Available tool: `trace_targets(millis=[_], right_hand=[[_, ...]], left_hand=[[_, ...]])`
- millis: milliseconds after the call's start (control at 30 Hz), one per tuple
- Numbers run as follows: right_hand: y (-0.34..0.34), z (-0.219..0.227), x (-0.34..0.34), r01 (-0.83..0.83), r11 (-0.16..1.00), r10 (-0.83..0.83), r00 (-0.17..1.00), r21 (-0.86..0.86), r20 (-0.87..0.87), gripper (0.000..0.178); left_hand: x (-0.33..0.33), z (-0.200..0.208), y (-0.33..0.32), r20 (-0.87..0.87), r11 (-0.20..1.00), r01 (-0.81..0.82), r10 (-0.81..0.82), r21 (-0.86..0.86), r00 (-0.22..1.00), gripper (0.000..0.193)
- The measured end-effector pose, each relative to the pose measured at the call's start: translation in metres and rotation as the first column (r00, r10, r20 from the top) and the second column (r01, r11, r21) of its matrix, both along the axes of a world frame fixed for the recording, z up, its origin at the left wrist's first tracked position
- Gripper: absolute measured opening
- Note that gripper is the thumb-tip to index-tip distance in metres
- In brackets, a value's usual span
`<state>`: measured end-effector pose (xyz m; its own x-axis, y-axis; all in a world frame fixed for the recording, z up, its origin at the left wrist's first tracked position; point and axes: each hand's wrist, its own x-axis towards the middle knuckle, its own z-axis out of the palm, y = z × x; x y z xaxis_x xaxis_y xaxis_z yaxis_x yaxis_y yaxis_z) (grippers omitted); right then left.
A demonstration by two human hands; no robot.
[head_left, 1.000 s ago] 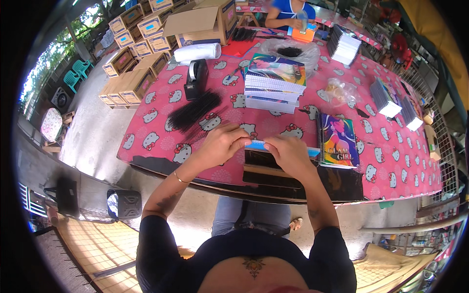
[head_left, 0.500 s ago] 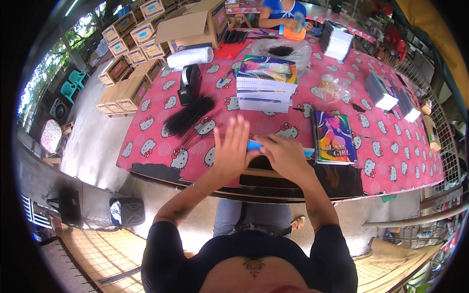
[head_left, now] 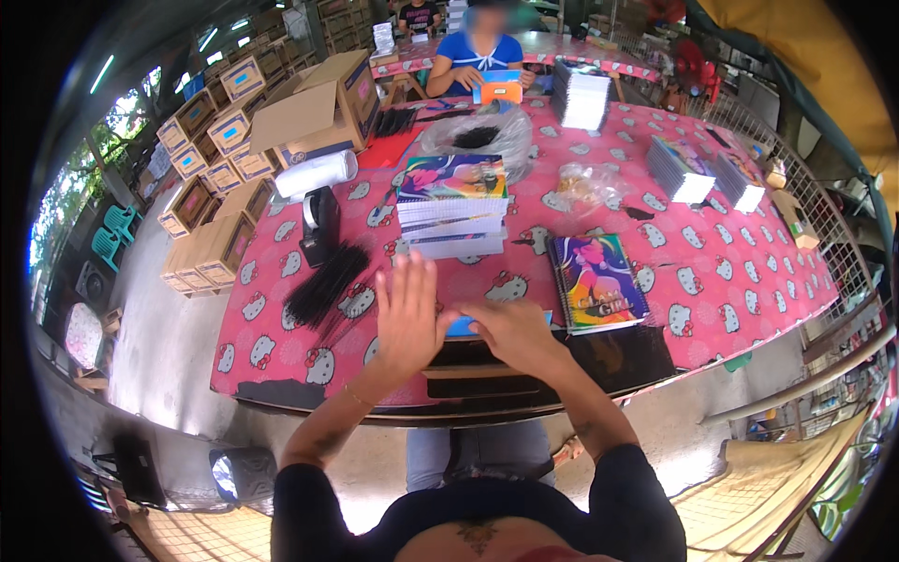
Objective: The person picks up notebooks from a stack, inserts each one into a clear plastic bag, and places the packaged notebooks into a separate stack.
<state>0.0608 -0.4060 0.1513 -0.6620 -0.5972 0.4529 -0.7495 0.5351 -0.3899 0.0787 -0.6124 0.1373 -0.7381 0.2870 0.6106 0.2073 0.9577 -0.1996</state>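
Observation:
My left hand (head_left: 407,314) lies flat at the table's near edge, fingers stretched out and pointing away from me. Beside it, my right hand (head_left: 517,332) has its fingers curled over a flat blue piece (head_left: 461,327), which shows between the hands and again past the right knuckles; the rest is covered. A spiral notebook (head_left: 602,283) with a colourful cover lies just right of my right hand. Beyond my hands rises a stack of similar notebooks (head_left: 451,208). To the left of my left hand lies a bundle of thin black binding coils (head_left: 328,284).
A black tape dispenser (head_left: 320,227) and a white roll (head_left: 316,174) stand at the left, near an open carton (head_left: 314,112). Plastic bags (head_left: 590,185) and more notebook stacks (head_left: 679,170) occupy the far and right sides. Opposite sits a person in blue (head_left: 478,61) handling an orange-and-blue item.
The view has tilted up and swung right, so the table sits lower and further left in the picture. Both hands keep nearly the same pose by the blue piece.

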Motion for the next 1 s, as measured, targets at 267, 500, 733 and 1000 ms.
trace_targets(millis=[267, 500, 733, 1000], right_hand=[[0.005, 0.001, -0.006, 0.048, 0.995, -0.048, 0.999, 0.088, -0.007, 0.062], [0.013, 0.009, 0.007, 0.072, 0.997, -0.072, 0.997, 0.040, -0.005, 0.075], [0.061, -0.045, 0.009, 0.227, 0.696, 0.256, 0.808, -0.681, 0.531, 0.068], [0.030, -0.063, 0.002, 0.194, 0.726, 0.224, 0.840, -0.659, 0.494, 0.031]], left_hand=[[-0.007, -0.003, 0.009, 0.071, 0.986, 0.167, -0.165, -0.024, 0.984, 0.089], [0.012, 0.007, 0.023, 0.206, 0.986, 0.157, -0.143, -0.052, 0.968, 0.089], [0.011, 0.030, 0.045, 0.198, 0.972, 0.189, -0.159, -0.143, 0.967, 0.084], [0.009, 0.017, 0.040, 0.161, 0.964, 0.178, -0.147, -0.195, 0.976, 0.085]])
